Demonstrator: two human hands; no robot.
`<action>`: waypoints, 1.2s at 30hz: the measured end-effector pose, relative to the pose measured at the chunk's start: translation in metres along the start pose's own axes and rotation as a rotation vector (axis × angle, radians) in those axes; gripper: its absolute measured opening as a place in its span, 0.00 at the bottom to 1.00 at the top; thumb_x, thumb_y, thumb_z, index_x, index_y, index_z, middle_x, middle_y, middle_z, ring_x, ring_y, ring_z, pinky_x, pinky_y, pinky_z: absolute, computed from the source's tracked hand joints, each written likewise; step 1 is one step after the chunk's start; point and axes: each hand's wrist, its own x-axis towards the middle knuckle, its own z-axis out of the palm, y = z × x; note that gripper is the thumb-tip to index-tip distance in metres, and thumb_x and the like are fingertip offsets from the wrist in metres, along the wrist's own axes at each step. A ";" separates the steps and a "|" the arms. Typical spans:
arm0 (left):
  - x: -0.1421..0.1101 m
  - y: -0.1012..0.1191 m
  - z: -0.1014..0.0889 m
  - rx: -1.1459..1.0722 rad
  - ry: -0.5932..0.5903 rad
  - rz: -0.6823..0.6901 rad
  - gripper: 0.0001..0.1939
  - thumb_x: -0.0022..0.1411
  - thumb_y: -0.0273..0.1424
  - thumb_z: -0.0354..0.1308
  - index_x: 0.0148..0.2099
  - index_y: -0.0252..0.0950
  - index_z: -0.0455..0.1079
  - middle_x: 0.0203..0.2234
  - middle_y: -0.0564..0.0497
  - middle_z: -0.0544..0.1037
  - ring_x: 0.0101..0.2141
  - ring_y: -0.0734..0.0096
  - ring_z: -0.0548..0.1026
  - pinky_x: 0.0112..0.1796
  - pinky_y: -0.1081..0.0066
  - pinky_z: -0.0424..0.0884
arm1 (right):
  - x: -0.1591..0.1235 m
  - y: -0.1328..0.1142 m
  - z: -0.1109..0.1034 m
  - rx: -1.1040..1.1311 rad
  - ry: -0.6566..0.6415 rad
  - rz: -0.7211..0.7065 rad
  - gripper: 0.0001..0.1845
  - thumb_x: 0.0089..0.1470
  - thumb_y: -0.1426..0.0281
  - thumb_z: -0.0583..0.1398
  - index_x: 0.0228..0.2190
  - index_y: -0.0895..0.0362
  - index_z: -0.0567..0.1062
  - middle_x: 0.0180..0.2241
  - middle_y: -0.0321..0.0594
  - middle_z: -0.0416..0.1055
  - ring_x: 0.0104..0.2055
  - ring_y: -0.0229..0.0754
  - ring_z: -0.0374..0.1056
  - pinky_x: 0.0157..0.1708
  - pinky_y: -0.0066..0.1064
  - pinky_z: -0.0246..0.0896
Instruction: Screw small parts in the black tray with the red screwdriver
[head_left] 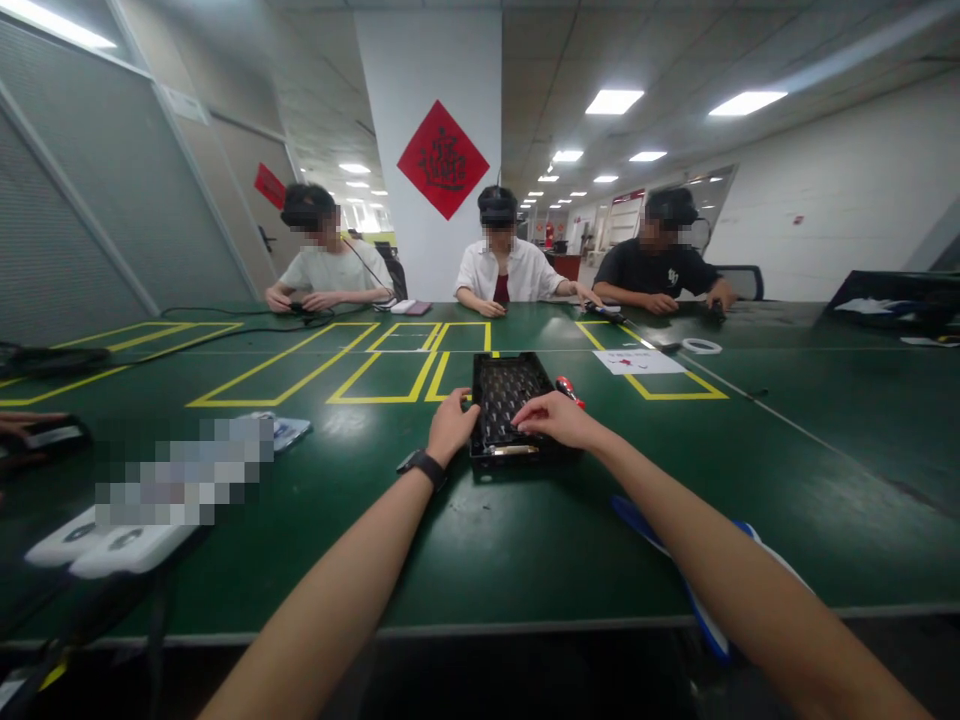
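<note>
On the green table in front of me lies a shallow black case with rows of small silvery pieces inside. My left hand, with a dark watch on its wrist, grips the case's left side, thumb at the rim. Over the right part of the case, my right hand has its fingertips pinched down among the pieces. Whatever lies between those fingertips is too small to make out. Just beyond this hand, at the case's right side, is a red-handled tool, partly hidden.
White devices, partly blurred out, lie at the left with cables. A blue-and-white strap-like item is under my right forearm. Farther off are a printed sheet and a white ring. Three people sit opposite; another person's hand shows far left.
</note>
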 end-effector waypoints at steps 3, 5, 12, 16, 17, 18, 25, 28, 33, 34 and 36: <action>0.000 0.001 0.002 0.003 -0.002 0.001 0.19 0.56 0.28 0.50 0.51 0.35 0.64 0.43 0.44 0.74 0.42 0.65 0.72 0.46 0.65 0.66 | 0.000 -0.002 -0.003 -0.172 -0.022 -0.110 0.09 0.48 0.69 0.60 0.31 0.59 0.78 0.32 0.39 0.74 0.35 0.37 0.68 0.39 0.29 0.61; 0.001 0.002 0.001 -0.005 -0.006 0.003 0.20 0.56 0.28 0.49 0.52 0.36 0.64 0.43 0.45 0.74 0.43 0.65 0.72 0.46 0.65 0.66 | 0.000 -0.003 -0.003 -0.209 -0.058 -0.107 0.09 0.49 0.70 0.58 0.31 0.59 0.78 0.31 0.39 0.74 0.34 0.36 0.68 0.38 0.27 0.60; -0.001 0.003 -0.005 -0.055 -0.071 0.067 0.21 0.56 0.25 0.46 0.52 0.37 0.64 0.48 0.48 0.72 0.48 0.67 0.69 0.50 0.67 0.64 | -0.001 -0.004 0.001 -0.191 -0.086 -0.021 0.08 0.50 0.71 0.57 0.31 0.59 0.76 0.30 0.38 0.74 0.33 0.36 0.68 0.36 0.27 0.60; -0.002 0.001 -0.009 -0.051 -0.073 0.079 0.20 0.56 0.25 0.45 0.50 0.37 0.66 0.48 0.50 0.71 0.48 0.68 0.69 0.51 0.68 0.63 | 0.001 -0.007 0.005 -0.173 -0.113 0.006 0.09 0.52 0.69 0.56 0.33 0.59 0.75 0.32 0.39 0.74 0.34 0.37 0.68 0.37 0.28 0.60; -0.001 0.001 -0.009 -0.052 -0.072 0.079 0.20 0.56 0.25 0.45 0.50 0.37 0.67 0.48 0.50 0.72 0.48 0.68 0.69 0.51 0.68 0.63 | 0.001 -0.007 0.005 -0.189 -0.117 -0.005 0.09 0.52 0.70 0.55 0.33 0.59 0.74 0.32 0.39 0.73 0.34 0.37 0.68 0.37 0.28 0.60; -0.001 0.000 -0.009 -0.055 -0.072 0.080 0.20 0.56 0.25 0.45 0.50 0.36 0.67 0.48 0.50 0.72 0.47 0.68 0.69 0.51 0.68 0.63 | 0.001 -0.007 0.005 -0.214 -0.121 -0.024 0.09 0.53 0.70 0.55 0.33 0.59 0.74 0.32 0.39 0.73 0.35 0.37 0.67 0.38 0.29 0.60; 0.004 -0.002 -0.005 -0.059 -0.044 0.057 0.18 0.56 0.26 0.47 0.48 0.35 0.68 0.45 0.48 0.73 0.45 0.68 0.71 0.49 0.69 0.65 | -0.003 -0.005 0.000 -0.340 -0.134 -0.150 0.08 0.54 0.71 0.54 0.31 0.59 0.73 0.35 0.41 0.68 0.39 0.38 0.64 0.43 0.31 0.58; 0.006 -0.002 -0.003 -0.051 -0.029 0.054 0.18 0.55 0.26 0.48 0.48 0.34 0.68 0.44 0.47 0.74 0.44 0.68 0.71 0.48 0.69 0.65 | -0.003 -0.003 0.001 -0.359 -0.154 -0.161 0.08 0.54 0.72 0.53 0.30 0.59 0.73 0.36 0.42 0.67 0.40 0.38 0.63 0.44 0.32 0.57; 0.006 -0.004 -0.002 -0.032 -0.037 0.078 0.18 0.55 0.26 0.47 0.47 0.34 0.69 0.44 0.48 0.74 0.44 0.68 0.71 0.48 0.69 0.65 | -0.001 0.001 0.007 -0.387 -0.144 -0.155 0.09 0.54 0.72 0.53 0.28 0.59 0.73 0.36 0.42 0.68 0.41 0.39 0.63 0.46 0.33 0.56; 0.005 -0.005 -0.002 -0.025 -0.039 0.080 0.18 0.55 0.27 0.47 0.47 0.34 0.69 0.44 0.48 0.74 0.45 0.69 0.71 0.49 0.69 0.64 | -0.001 0.002 0.007 -0.390 -0.141 -0.155 0.09 0.54 0.72 0.53 0.28 0.59 0.73 0.36 0.43 0.68 0.41 0.39 0.63 0.45 0.33 0.56; 0.004 -0.005 -0.002 -0.009 -0.039 0.088 0.17 0.56 0.27 0.47 0.47 0.34 0.69 0.44 0.48 0.74 0.45 0.68 0.71 0.49 0.69 0.64 | -0.001 0.002 0.007 -0.393 -0.137 -0.158 0.09 0.54 0.72 0.53 0.28 0.60 0.73 0.36 0.43 0.68 0.41 0.39 0.63 0.45 0.33 0.56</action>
